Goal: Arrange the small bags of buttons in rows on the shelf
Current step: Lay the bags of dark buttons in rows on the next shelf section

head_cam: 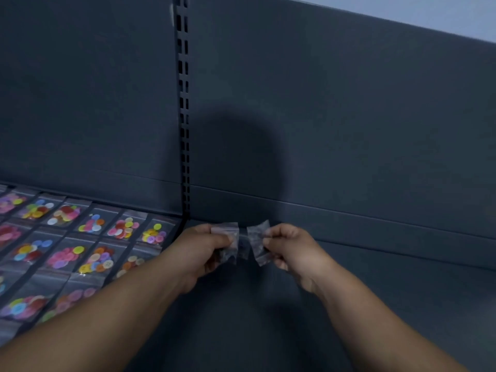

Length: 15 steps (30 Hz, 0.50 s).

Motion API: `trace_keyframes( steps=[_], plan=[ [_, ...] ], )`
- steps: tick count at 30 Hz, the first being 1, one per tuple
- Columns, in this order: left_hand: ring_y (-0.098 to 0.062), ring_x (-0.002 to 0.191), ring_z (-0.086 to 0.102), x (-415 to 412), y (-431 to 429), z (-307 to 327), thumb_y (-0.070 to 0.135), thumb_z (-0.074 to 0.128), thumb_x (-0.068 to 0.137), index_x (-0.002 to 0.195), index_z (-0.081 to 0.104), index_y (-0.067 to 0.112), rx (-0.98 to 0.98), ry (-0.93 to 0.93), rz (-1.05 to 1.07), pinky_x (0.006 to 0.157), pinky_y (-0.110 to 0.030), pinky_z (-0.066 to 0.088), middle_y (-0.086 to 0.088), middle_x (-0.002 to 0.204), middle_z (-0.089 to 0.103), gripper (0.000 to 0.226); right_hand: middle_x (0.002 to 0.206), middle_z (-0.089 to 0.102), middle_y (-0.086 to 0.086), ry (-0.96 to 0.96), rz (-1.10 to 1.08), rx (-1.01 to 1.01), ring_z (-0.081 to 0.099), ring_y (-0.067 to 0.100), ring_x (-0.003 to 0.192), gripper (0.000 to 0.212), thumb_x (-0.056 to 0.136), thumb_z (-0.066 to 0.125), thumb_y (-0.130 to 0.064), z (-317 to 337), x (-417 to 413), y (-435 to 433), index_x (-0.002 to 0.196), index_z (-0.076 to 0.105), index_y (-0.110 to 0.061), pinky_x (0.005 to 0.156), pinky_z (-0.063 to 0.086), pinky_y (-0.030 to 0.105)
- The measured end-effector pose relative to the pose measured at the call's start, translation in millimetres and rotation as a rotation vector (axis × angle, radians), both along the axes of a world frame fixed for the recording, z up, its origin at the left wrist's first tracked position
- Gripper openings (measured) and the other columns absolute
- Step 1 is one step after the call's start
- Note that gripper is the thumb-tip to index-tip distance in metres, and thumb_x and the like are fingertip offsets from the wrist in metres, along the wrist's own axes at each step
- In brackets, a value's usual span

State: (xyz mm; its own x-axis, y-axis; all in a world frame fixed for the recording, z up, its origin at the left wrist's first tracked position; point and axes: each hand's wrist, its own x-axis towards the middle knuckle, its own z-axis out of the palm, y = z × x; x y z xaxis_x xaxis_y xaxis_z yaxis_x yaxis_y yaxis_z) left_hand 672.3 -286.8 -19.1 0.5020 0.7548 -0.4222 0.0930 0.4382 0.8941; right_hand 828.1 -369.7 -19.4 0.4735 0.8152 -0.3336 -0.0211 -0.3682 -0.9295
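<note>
The left hand pinches one crumpled clear bag, the right hand a second bag; both look blurred, their buttons perhaps dark.

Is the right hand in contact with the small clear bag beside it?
Touching. The head view shows the right hand pinching the small clear bag, fingers curled onto its edge.
</note>
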Motion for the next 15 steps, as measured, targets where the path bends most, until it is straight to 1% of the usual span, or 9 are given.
trace_keyframes(
  steps=[3, 7, 11, 13, 15],
  plan=[
    [-0.013, 0.068, 0.057, -5, 2, -2, 0.009, 0.062, 0.087, 0.086, 0.062, 0.018, 0.017, 0.045, 0.009, 0.053, -0.022, 0.042, -0.003, 0.081, 0.067, 0.009, 0.07, 0.061, -0.003, 0.002, -0.052, -0.058, 0.055, 0.008, 0.059, 0.02, 0.089, 0.057, -0.003, -3, 10, 1, 0.078, 0.055, -0.019, 0.055, 0.043, 0.02],
    [-0.014, 0.073, 0.059, -7, 2, -5, 0.012, 0.062, 0.087, 0.086, 0.061, 0.018, 0.025, 0.065, 0.005, 0.053, -0.023, 0.043, -0.005, 0.088, 0.067, 0.007, 0.077, 0.063, 0.005, 0.01, -0.08, -0.068, 0.06, 0.014, 0.065, 0.02, 0.087, 0.057, 0.002, -10, 13, 6, 0.078, 0.055, -0.015, 0.054, 0.05, 0.021],
    [-0.016, 0.078, 0.06, -7, 2, -6, 0.011, 0.062, 0.088, 0.088, 0.062, 0.017, 0.031, 0.068, 0.007, 0.057, -0.025, 0.044, -0.006, 0.09, 0.068, 0.006, 0.083, 0.063, 0.009, 0.013, -0.095, -0.049, 0.062, 0.02, 0.072, 0.018, 0.084, 0.061, 0.005, -16, 15, 5, 0.081, 0.056, -0.012, 0.051, 0.051, 0.021],
    [-0.015, 0.076, 0.06, -7, 2, -6, 0.011, 0.062, 0.088, 0.087, 0.062, 0.018, 0.033, 0.07, 0.01, 0.057, -0.024, 0.042, -0.005, 0.087, 0.068, 0.008, 0.078, 0.061, 0.007, -0.021, -0.108, -0.032, 0.06, 0.017, 0.069, 0.02, 0.082, 0.061, 0.007, -15, 17, 3, 0.078, 0.056, -0.013, 0.052, 0.05, 0.021],
    [-0.014, 0.074, 0.059, -7, 2, -5, 0.01, 0.062, 0.088, 0.086, 0.062, 0.019, 0.033, 0.073, 0.012, 0.056, -0.024, 0.042, -0.004, 0.086, 0.067, 0.008, 0.07, 0.057, 0.004, -0.123, -0.132, 0.045, 0.053, 0.013, 0.061, 0.024, 0.08, 0.061, 0.01, -13, 18, 3, 0.073, 0.055, -0.012, 0.051, 0.046, 0.019]
  ],
)
